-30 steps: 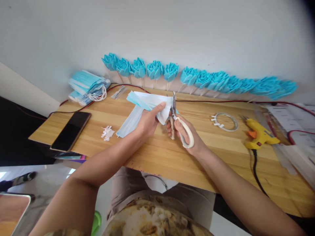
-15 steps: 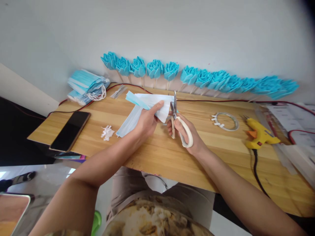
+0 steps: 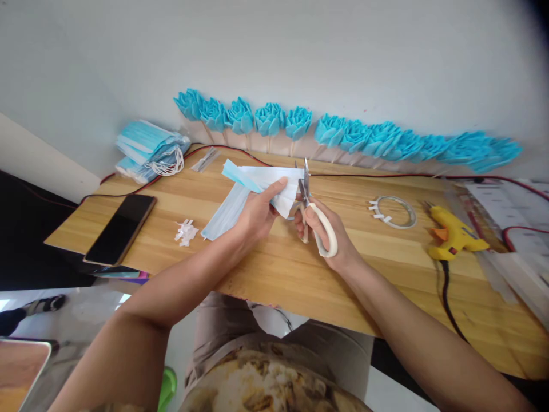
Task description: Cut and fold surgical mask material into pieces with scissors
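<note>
Two bare hands work close together above the wooden counter [image 3: 377,280], just across from where I'm standing. The left hand [image 3: 258,213] is closed, its thumb pressed on top of a blue-and-white mask sheet [image 3: 274,174], which spreads ahead of it and toward the right hand [image 3: 326,226]; a pleated strip [image 3: 225,214] slants out to its left, though I can't tell if that is the same piece. The right hand is curled round the scissors [image 3: 306,197], blades pointing away, at the sheet's right edge; whether they bite into it, I can't make out. Left of the left hand lie white scraps [image 3: 186,232], then a dark phone [image 3: 120,229]. Right of the right hand sit a tape ring [image 3: 412,213] and, farther off, a yellow glue gun [image 3: 457,234]. Blue flowers [image 3: 270,119] on sticks line the wall ahead of both hands.
</note>
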`<state>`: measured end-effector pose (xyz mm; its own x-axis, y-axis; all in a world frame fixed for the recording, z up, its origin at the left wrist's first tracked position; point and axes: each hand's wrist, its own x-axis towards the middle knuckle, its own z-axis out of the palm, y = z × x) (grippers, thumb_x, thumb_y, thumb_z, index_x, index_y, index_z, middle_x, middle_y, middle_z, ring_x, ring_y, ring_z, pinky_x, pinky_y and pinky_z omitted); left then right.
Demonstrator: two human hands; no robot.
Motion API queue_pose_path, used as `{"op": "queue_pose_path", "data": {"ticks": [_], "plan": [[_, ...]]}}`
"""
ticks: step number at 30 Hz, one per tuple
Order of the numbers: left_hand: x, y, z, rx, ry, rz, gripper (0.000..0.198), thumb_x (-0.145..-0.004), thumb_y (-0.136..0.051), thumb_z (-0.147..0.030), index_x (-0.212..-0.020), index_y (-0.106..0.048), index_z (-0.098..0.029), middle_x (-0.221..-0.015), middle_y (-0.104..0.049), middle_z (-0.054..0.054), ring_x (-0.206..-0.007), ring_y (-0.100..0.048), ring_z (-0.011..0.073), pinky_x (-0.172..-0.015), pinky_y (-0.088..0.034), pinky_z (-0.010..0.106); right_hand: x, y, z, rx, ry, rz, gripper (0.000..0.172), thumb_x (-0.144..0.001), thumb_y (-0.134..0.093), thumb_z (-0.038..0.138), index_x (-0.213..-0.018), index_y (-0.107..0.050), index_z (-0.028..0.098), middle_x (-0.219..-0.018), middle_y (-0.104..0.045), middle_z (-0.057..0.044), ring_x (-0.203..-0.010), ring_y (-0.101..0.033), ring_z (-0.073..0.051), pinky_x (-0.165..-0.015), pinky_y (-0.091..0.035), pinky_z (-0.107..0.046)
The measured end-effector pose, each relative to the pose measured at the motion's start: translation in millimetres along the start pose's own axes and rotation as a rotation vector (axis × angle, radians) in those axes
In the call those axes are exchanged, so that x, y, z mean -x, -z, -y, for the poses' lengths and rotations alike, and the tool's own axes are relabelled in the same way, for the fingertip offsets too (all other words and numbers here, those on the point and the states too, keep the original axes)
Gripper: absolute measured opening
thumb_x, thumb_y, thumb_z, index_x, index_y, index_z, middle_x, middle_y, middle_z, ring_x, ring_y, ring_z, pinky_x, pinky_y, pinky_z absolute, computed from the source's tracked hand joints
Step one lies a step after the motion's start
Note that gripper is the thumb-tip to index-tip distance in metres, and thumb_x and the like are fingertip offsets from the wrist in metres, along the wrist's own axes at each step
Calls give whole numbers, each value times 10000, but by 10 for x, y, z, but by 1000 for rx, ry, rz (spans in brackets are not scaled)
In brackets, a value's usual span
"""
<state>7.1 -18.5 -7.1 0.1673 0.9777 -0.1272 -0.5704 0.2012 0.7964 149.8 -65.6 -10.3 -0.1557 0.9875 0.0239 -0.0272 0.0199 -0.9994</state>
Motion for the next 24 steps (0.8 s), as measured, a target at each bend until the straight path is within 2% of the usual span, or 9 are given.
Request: {"op": "queue_pose_path", "data": {"ticks": [8, 17, 24], "plan": [[35, -9, 48, 1, 45, 50, 312, -796, -787, -418, -892, -673, -145, -684, -690, 52, -668, -678, 213, -642, -516, 340, 2, -13, 16, 4, 8, -8, 491, -819, -674, 715, -850, -613, 229, -654, -528, 20, -569, -501, -125, -487, -414, -264], [9, 3, 48, 20, 67, -3, 298, -771, -801, -407, -883, -666, -165, -809, -721, 59, -719, -635, 184, -611, -463, 303, 6, -7, -11, 0, -28, -48, 492, -787, -719, 699, -787, -599, 222, -605, -507, 36, -472, -465, -96, -405, -366, -241], [37, -25, 65, 34, 85, 18, 234, -851, -714, -388, -862, -688, -156, -811, -718, 60, -683, -629, 180, -658, -472, 346, 30, -26, 32, -26, -15, -94, 487, -792, -725, 678, -741, -575, 218, -639, -531, 25, -475, -468, -89, -393, -369, -234]]}}
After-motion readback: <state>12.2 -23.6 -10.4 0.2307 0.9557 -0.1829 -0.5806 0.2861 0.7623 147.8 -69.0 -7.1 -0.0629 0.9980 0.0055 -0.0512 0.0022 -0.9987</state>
